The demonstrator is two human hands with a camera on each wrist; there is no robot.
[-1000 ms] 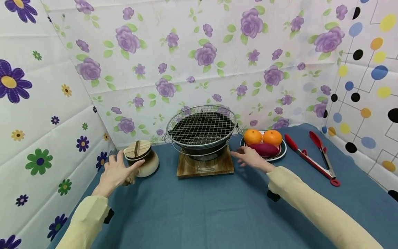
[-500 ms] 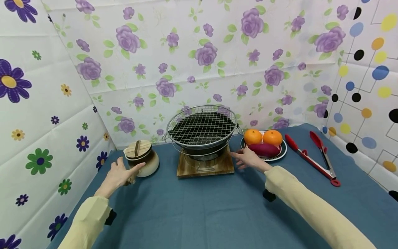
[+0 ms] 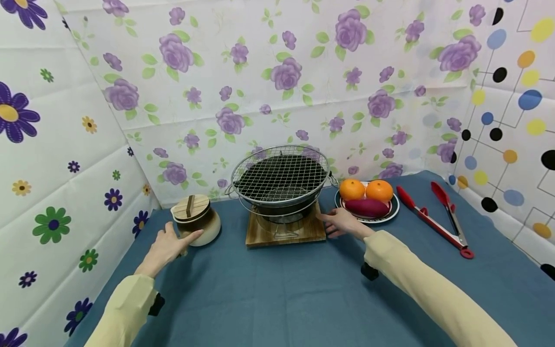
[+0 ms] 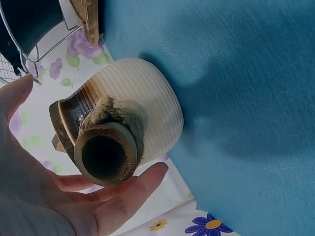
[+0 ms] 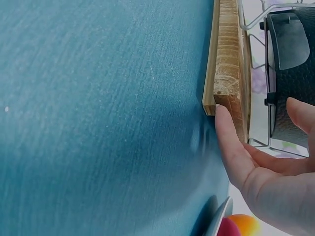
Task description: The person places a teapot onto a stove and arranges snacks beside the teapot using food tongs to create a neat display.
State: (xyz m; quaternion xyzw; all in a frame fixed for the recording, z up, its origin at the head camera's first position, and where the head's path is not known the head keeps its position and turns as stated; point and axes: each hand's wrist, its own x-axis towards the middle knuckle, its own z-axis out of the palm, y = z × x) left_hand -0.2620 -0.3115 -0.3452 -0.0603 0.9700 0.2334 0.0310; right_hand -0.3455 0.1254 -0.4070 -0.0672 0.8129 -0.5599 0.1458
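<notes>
A clay pot with a wooden lid stands at the left of the cloth. Its hollow handle, wrapped in rope at the base, points toward my left hand. That hand's fingers are spread beside and under the handle, the thumb well apart; whether they touch it I cannot tell. At the centre, a round grill with a wire mesh top sits on a wooden board. My right hand is at the board's right side, and in the right wrist view a fingertip meets its corner.
Right of the board, a plate bears two oranges and a purple sweet potato. Red-handled tongs lie spread farther right. Blue cloth covers the table, and patterned sheets hang on three sides.
My left hand has sunk slightly lower beside the pot's handle. The right hand has shifted a little left, closer against the board. The objects stay in place.
</notes>
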